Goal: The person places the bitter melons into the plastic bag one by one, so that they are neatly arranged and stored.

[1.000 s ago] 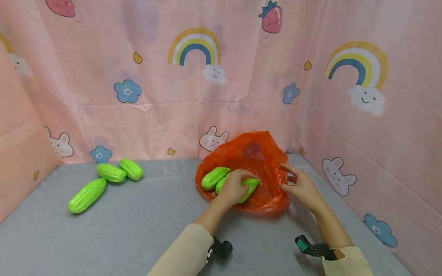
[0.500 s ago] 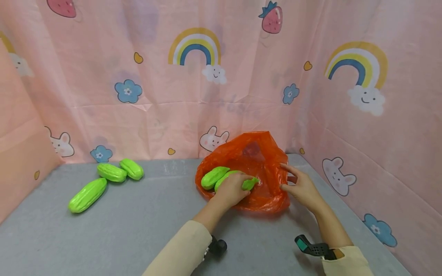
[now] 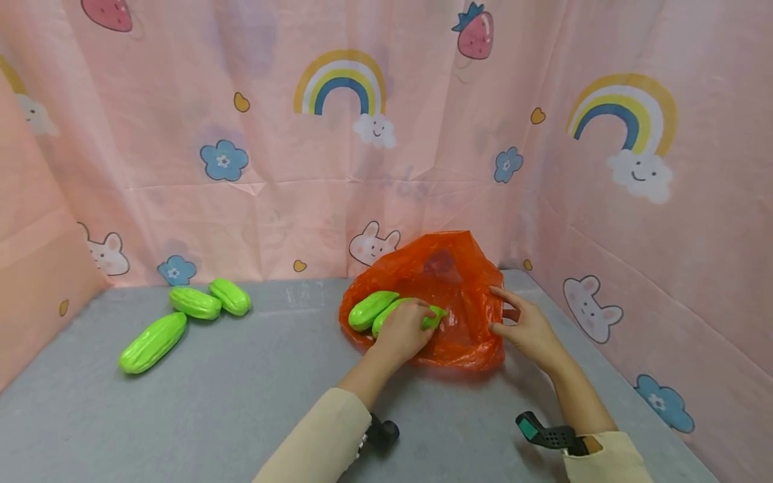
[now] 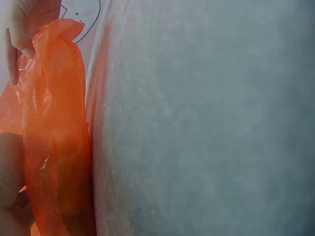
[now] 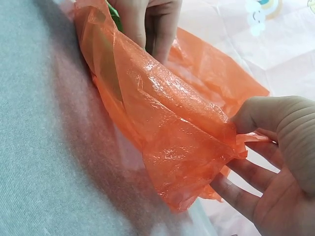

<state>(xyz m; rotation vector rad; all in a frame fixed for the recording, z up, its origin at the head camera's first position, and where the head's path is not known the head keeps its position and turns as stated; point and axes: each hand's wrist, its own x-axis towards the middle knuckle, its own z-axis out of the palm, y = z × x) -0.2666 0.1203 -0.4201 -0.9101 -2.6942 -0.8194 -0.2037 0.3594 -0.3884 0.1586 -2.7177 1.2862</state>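
An orange plastic bag [image 3: 461, 285] lies on its side with its mouth open. Reaching into that mouth, my left hand [image 3: 401, 330] curls round a bright green ridged gourd [image 3: 433, 317], which it mostly hides. To its left in the bag are two more gourds, one in full view [image 3: 371, 311] and one partly behind the hand [image 3: 387, 316]. My right hand [image 3: 530, 330] holds the bag's right edge. In the right wrist view the thumb and fingers [image 5: 256, 115] pinch the thin plastic. The left wrist view shows the bag's outside [image 4: 59, 128] beside the left hand.
Three more green gourds rest at the left of the grey table [image 3: 241, 402]: a long one [image 3: 153, 343] in front and two shorter ones [image 3: 195, 303] [image 3: 230, 297] behind. Pink printed cloth [image 3: 290, 221] hangs along the back and sides.
My left hand has shifted slightly left and settled over the gourd, hiding more of it. The gourds in the bag have edged left too. My right hand stays on the bag's edge.
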